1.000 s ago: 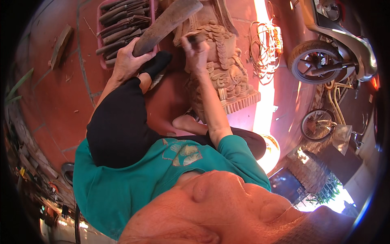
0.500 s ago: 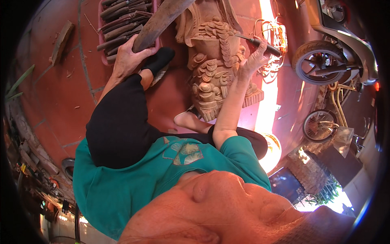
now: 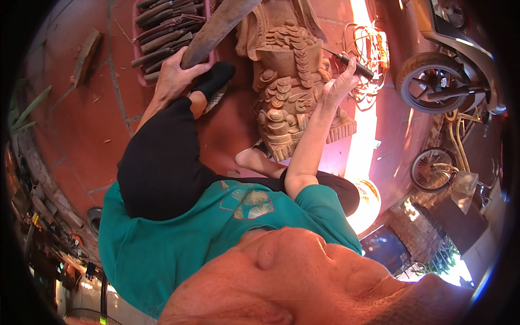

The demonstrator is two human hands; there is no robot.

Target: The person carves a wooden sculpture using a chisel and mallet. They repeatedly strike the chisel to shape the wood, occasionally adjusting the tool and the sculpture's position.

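Observation:
My left hand is closed around the near end of a long, dark wooden club, which slants up and right out of view. A thin metal chisel with a dark handle is in my right hand, held by the fingers near its handle. Its narrow blade points up and left, the tip just beside the right edge of a wood carving. This brown carving, covered in coin-like discs and scrolls, stands between my feet.
Left of the carving, a pink tray holds several wooden-handled tools. A wood offcut lies on the red tiled floor. Coiled orange cable sits right of the chisel. A motorbike wheel and a bicycle wheel stand further right.
The chisel has tilted slightly and its tip has drawn a little to the right, off the carving's edge. My left hand keeps its hold on the club; the whole view has shifted slightly.

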